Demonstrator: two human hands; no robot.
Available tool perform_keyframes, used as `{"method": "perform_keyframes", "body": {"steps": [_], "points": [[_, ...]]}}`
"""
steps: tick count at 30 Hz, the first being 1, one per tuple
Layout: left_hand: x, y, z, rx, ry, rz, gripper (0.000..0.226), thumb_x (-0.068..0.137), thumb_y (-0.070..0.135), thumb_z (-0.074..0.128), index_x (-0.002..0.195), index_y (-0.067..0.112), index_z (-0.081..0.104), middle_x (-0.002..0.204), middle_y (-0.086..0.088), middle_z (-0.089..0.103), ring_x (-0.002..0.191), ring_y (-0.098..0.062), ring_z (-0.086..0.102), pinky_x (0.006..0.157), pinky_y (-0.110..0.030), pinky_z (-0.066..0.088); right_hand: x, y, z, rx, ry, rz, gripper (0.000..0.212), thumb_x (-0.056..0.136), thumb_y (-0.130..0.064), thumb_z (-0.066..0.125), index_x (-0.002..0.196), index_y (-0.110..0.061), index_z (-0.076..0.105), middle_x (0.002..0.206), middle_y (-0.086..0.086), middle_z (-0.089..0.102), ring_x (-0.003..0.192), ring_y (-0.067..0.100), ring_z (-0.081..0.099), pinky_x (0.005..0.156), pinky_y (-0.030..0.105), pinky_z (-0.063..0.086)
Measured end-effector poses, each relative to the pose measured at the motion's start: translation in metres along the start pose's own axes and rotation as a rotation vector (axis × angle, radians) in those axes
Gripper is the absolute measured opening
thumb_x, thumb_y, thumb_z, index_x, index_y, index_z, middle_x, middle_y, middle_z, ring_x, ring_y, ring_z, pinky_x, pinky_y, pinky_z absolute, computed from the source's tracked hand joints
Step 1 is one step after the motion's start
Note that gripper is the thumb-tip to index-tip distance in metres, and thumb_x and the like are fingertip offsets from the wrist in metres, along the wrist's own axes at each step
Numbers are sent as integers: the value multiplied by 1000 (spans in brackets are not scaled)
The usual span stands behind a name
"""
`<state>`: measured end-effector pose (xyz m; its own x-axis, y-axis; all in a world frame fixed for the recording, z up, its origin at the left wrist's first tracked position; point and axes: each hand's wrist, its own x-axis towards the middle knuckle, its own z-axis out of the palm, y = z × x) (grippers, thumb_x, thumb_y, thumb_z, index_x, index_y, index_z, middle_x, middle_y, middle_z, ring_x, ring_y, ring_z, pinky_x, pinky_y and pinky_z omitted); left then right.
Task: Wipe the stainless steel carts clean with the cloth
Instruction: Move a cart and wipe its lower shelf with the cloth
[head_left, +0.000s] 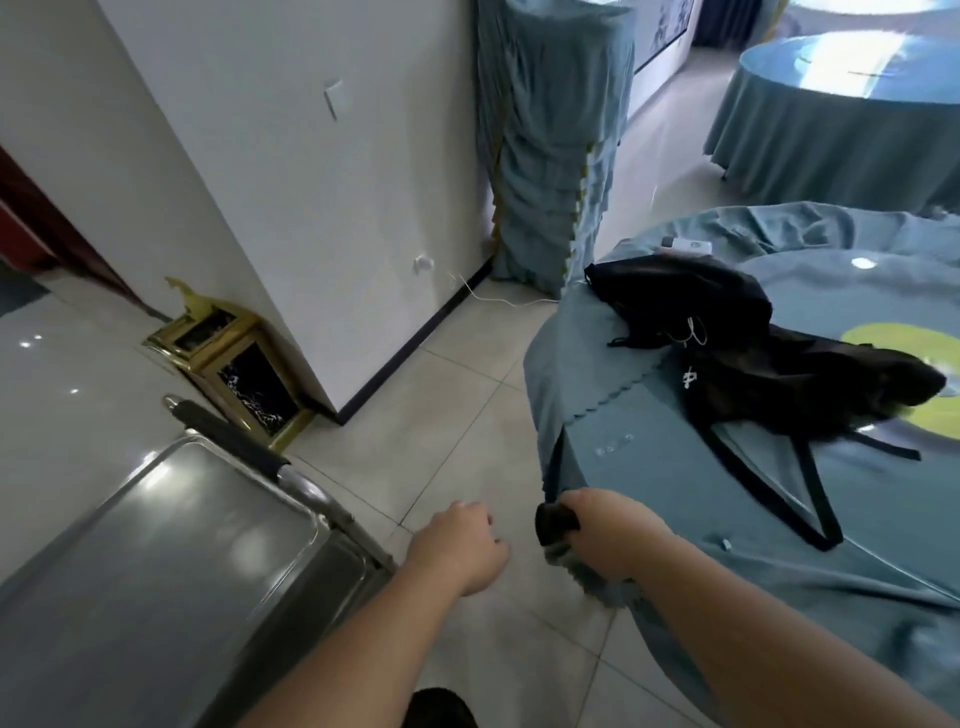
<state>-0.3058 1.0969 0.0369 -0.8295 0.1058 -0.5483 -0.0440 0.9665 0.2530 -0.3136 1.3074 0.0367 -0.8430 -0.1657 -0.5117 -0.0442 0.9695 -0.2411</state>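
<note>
A stainless steel cart (156, 561) fills the lower left, its flat top tray shiny, with a black-padded handle (234, 439) along its far side. My left hand (460, 548) hovers over the floor just right of the cart, fingers loosely curled and holding nothing. My right hand (605, 535) is closed around a dark grey cloth (558, 535) at the near edge of the round table; the cloth bunches out on both sides of the fist.
A round table with a teal tablecloth (649, 426) stands at right, with black bags (727, 322) on it. A gold-framed bin (244, 374) sits by the white wall corner. A stack of covered chairs (545, 156) stands behind. Tiled floor lies between cart and table.
</note>
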Motion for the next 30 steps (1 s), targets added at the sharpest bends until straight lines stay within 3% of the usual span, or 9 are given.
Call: {"method": "perform_keyframes", "body": {"steps": [3, 8, 12, 16, 22, 26, 30], "points": [[41, -9, -22, 2, 25, -26, 55, 94, 48, 49, 145, 29, 55, 147, 1, 52, 129, -27, 56, 103, -42, 49, 47, -9, -19, 5, -20, -35, 31, 96, -16, 55, 126, -22, 61, 118, 3, 67, 100, 25, 65, 85, 38, 57], [127, -39, -70, 7, 42, -24, 53, 98, 46, 49, 147, 25, 54, 146, -1, 52, 128, -28, 55, 103, -44, 48, 142, -29, -54, -22, -16, -65, 25, 102, -20, 50, 124, -21, 62, 117, 1, 68, 99, 22, 65, 83, 33, 53], [184, -72, -119, 13, 32, -26, 55, 98, 46, 51, 148, 23, 52, 146, -3, 54, 128, -29, 55, 103, -44, 50, 212, -50, -101, -64, -33, -48, 22, 103, -26, 52, 123, -23, 61, 111, -1, 67, 97, 21, 65, 88, 38, 57], [239, -111, -171, 50, 53, -44, 53, 98, 45, 49, 147, 23, 50, 142, -4, 55, 123, -29, 56, 91, -41, 47, 276, -79, -141, -56, -18, -53, 23, 103, -29, 53, 124, -25, 60, 108, -2, 67, 95, 21, 65, 86, 39, 58], [302, -166, -217, -60, 60, -149, 55, 97, 48, 51, 147, 24, 50, 141, -4, 56, 121, -29, 57, 84, -41, 45, 372, -128, -183, -115, -96, -156, 26, 101, -25, 54, 124, -26, 64, 110, -3, 69, 97, 20, 65, 88, 37, 56], [335, -208, -245, -158, 119, -249, 59, 98, 50, 52, 151, 24, 47, 143, -5, 56, 122, -28, 58, 92, -41, 51, 451, -169, -211, -216, -118, -265, 20, 99, -23, 53, 116, -22, 65, 106, 0, 70, 96, 22, 65, 87, 37, 54], [374, -240, -272, -225, 177, -417, 55, 101, 49, 52, 149, 22, 49, 140, -5, 57, 120, -27, 59, 95, -43, 53, 535, -214, -233, -252, -144, -421, 13, 98, -28, 54, 107, -30, 63, 94, -7, 66, 87, 17, 63, 77, 34, 51]]}}
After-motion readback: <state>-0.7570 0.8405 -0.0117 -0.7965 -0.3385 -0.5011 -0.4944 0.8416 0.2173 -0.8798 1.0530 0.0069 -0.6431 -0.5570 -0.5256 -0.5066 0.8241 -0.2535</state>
